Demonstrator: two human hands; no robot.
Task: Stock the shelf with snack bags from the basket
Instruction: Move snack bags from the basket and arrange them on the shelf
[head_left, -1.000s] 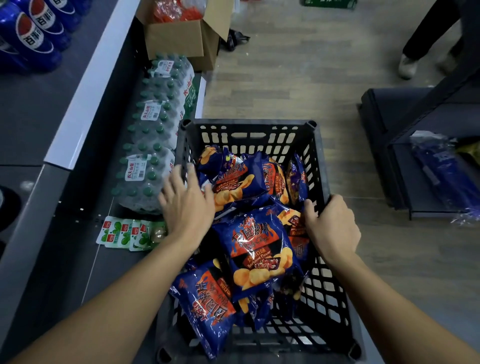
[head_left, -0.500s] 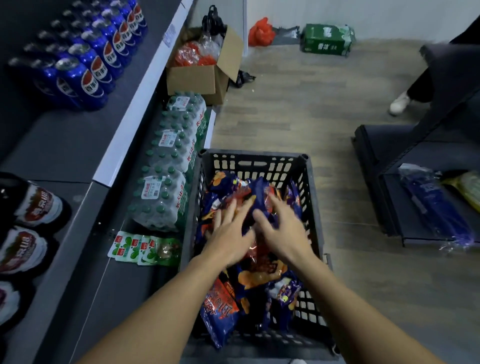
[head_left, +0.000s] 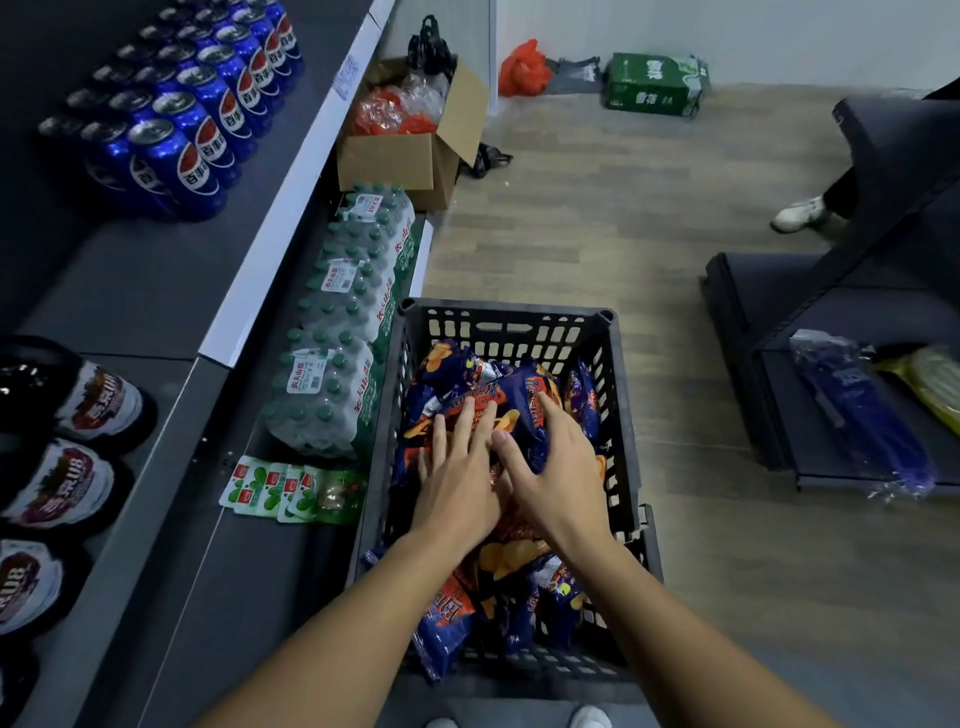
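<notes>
A dark grey plastic basket (head_left: 506, 307) stands on the floor in front of me, filled with several blue snack bags (head_left: 447, 621) printed with orange chips. Both my hands are inside it, side by side on top of the pile. My left hand (head_left: 460, 480) lies flat with spread, straight fingers on the bags. My right hand (head_left: 548, 467) rests over a blue bag (head_left: 524, 410), fingers extended and thumb stretched left beside my left fingers. Neither hand plainly grips a bag. The grey shelf unit (head_left: 171, 291) runs along the left.
The shelves hold blue cola cans (head_left: 182, 135) and dark bottles (head_left: 67, 478). On the bottom shelf lie water bottle packs (head_left: 337, 364) and green-white packets (head_left: 280, 491). A cardboard box (head_left: 410, 150) stands beyond. A dark rack (head_left: 831, 322) is on the right, and a person's shoe (head_left: 797, 214).
My hands left the basket's side rims and came together on the bags in the middle. Over the last half second they shifted only slightly. The view tilted up.
</notes>
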